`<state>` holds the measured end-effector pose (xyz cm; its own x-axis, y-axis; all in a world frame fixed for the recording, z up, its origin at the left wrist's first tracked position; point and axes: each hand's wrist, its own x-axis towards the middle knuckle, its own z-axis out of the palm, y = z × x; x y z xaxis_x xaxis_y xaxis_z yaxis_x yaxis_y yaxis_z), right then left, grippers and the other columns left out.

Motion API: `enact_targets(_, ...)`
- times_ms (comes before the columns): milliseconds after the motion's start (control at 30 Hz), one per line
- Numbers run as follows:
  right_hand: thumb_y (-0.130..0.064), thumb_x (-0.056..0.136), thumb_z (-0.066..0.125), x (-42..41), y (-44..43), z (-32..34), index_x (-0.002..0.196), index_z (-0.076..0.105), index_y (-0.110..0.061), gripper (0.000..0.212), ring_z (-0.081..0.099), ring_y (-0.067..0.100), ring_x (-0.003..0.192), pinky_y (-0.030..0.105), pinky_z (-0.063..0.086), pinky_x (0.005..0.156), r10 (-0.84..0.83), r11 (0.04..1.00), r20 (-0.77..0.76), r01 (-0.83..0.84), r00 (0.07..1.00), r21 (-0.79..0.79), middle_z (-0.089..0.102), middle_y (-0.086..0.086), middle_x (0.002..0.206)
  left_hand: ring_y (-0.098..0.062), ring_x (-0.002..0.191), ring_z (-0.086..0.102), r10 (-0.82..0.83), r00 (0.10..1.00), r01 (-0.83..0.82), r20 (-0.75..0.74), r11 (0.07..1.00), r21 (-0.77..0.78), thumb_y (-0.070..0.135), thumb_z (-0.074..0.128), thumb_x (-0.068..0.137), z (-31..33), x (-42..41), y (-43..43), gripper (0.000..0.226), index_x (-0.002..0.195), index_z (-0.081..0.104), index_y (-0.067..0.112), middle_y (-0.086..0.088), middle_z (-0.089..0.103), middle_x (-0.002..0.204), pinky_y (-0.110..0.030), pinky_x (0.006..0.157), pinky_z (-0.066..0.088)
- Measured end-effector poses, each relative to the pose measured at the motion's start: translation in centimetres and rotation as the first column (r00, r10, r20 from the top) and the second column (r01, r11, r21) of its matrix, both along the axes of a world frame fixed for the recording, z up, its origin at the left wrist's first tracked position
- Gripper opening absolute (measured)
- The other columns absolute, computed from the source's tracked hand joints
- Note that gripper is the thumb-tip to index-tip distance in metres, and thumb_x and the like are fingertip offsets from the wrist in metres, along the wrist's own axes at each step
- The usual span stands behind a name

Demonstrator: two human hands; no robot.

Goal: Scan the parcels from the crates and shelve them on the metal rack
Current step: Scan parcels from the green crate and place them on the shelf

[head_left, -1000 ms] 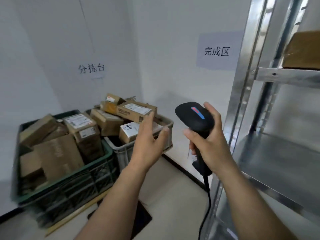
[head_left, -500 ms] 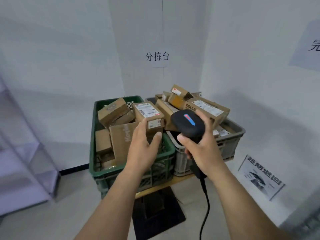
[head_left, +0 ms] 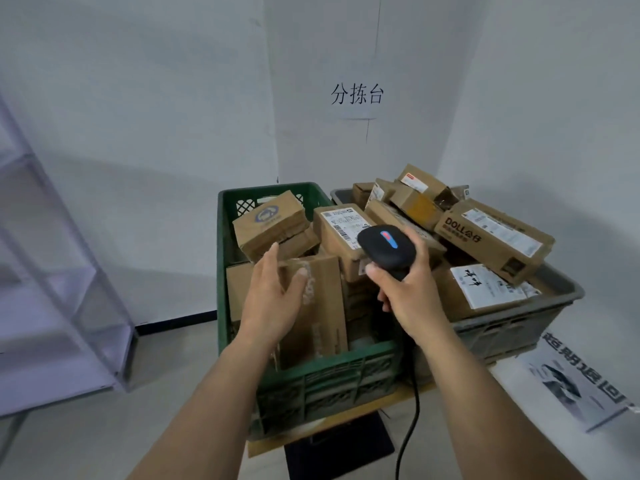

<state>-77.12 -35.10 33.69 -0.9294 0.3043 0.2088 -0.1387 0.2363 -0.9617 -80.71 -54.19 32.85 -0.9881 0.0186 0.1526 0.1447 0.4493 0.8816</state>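
Right hand (head_left: 408,299) grips scanner (head_left: 386,249) over green crate (head_left: 332,372)

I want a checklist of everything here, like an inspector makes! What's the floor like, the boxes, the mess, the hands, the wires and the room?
Surface: pale floor; the crates sit raised on a wooden board over a dark base.
Job's things: green crate and grey crate, both piled with cardboard parcels; one labelled parcel lies on top in the green crate.
Clutter: printed sheet lying at the right.
Grippers: left hand open, reaching over a tall parcel; right hand gripping a black barcode scanner.
Cables: scanner cable hangs down to the bottom edge.
Surroundings: white walls, wall sign, metal rack at left.
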Motion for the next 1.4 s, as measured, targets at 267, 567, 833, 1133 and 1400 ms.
enact_targets(267,-0.017,0.088,0.071,-3.1,3.9,0.7,0.15,0.019,-0.038,0.084,0.06,0.025,0.099,0.053,0.052,0.096,-0.137,0.989,0.02,0.136,0.99,0.057,0.051,0.003,0.138,-0.015,0.134,0.039,-0.15,0.986,0.139,-0.071,0.981,-0.138,0.036,0.046,0.097,1.3,-4.2,5.5,0.056,0.148,0.026,0.025,0.003,0.038,0.148,-0.044,0.112,0.034)
enact_targets(567,-0.015,0.089,0.07,-6.3,5.5,0.1,0.154,0.014,-0.03,0.087,0.06,0.016,0.1,0.027,0.054,0.079,0.012,0.996,0.082,-0.019,0.997,0.087,0.05,-0.002,0.133,-0.028,0.144,0.021,-0.085,0.994,0.112,0.072,0.756,-0.645,0.04,0.024,0.102,0.5,-6.5,9.4,0.051,0.138,0.043,0.011,-0.01,0.041,0.148,-0.046,0.117,-0.003)
enact_targets(833,-0.014,0.087,0.072,-5.1,6.4,0.3,0.151,0.019,-0.035,0.086,0.066,0.027,0.098,0.029,0.057,0.074,0.049,0.999,0.015,-0.049,0.999,0.005,0.056,0.004,0.133,-0.026,0.142,0.025,-0.067,0.998,0.065,0.011,0.892,-0.448,0.031,0.027,0.102,0.8,-4.6,9.8,0.049,0.148,0.023,0.016,-0.008,0.043,0.146,-0.045,0.116,-0.008)
enact_targets(1133,-0.02,0.087,0.073,-0.8,6.8,1.5,0.121,0.021,-0.071,0.08,0.065,0.013,0.075,0.025,0.05,0.058,0.087,0.996,-0.139,-0.086,0.986,0.011,0.06,0.003,0.125,-0.014,0.109,0.058,-0.143,0.989,0.148,-0.041,0.921,0.361,0.017,0.046,0.099,4.1,-0.3,10.2,0.033,0.128,0.035,0.028,-0.001,0.057,0.125,-0.026,0.088,0.048)
enact_targets(1400,-0.04,0.071,0.074,2.3,6.6,3.6,0.126,0.022,-0.073,0.083,0.059,0.012,0.086,0.033,0.052,0.076,0.129,0.991,-0.215,-0.117,0.968,0.069,0.059,-0.002,0.128,-0.005,0.09,0.063,-0.3,0.954,0.279,-0.017,0.865,0.417,-0.006,0.062,0.084,4.6,1.0,8.2,0.099,0.148,0.007,0.045,0.004,0.06,0.109,-0.018,0.067,0.052)
